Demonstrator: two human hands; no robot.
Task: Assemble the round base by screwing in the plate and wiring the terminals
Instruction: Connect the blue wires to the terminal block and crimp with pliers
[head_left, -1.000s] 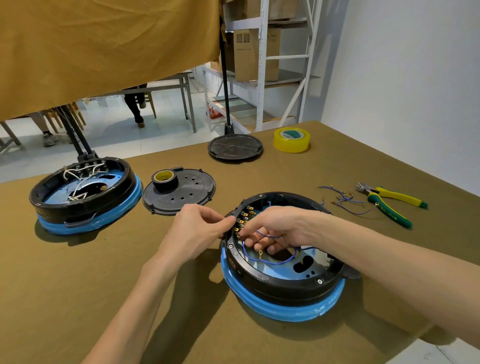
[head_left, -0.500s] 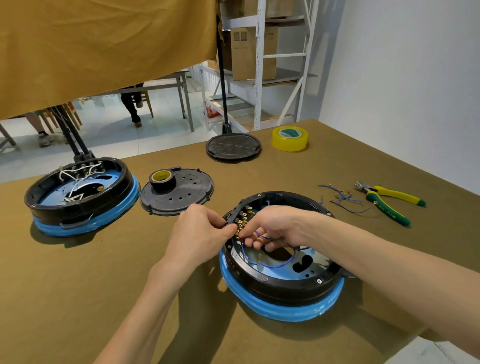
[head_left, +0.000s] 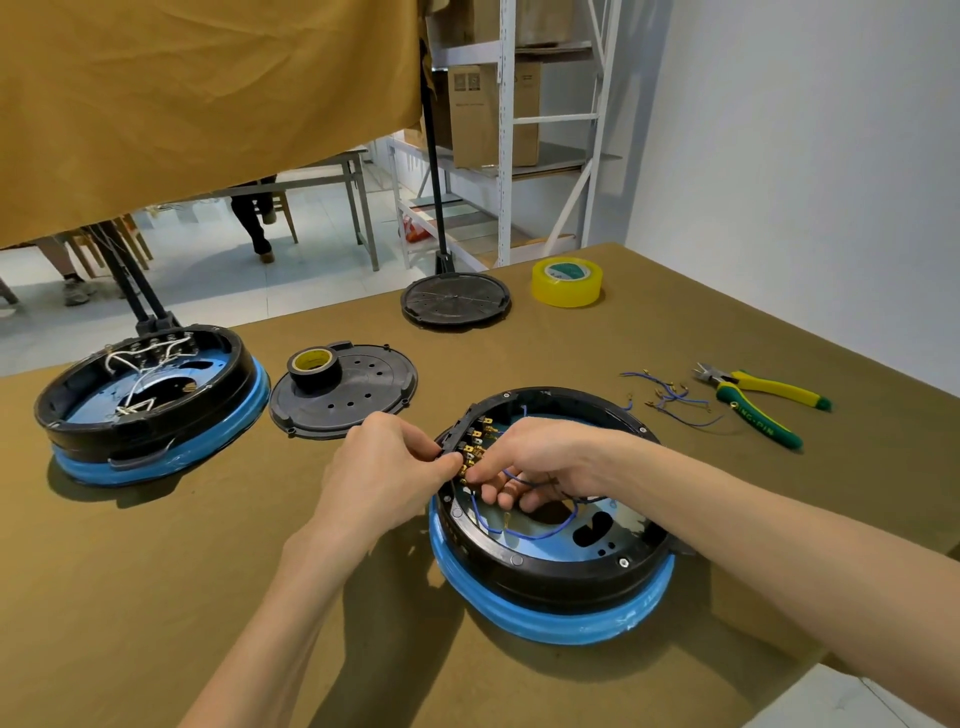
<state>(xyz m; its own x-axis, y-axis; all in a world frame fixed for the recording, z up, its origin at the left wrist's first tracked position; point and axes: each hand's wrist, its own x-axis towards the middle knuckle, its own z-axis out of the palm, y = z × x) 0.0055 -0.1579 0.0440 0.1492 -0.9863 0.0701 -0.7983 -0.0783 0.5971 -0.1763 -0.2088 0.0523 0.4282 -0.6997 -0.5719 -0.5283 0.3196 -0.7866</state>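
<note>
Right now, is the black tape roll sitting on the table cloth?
No, the black tape roll sits on top of the black round plate, not on the cloth.

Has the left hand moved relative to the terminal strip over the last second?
Yes. The left hand closed in rightward on the brass terminal strip of the black-and-blue round base; its fingers now touch there.

black-and-blue round base (head_left: 556, 592), yellow tape roll (head_left: 567, 283)
</note>
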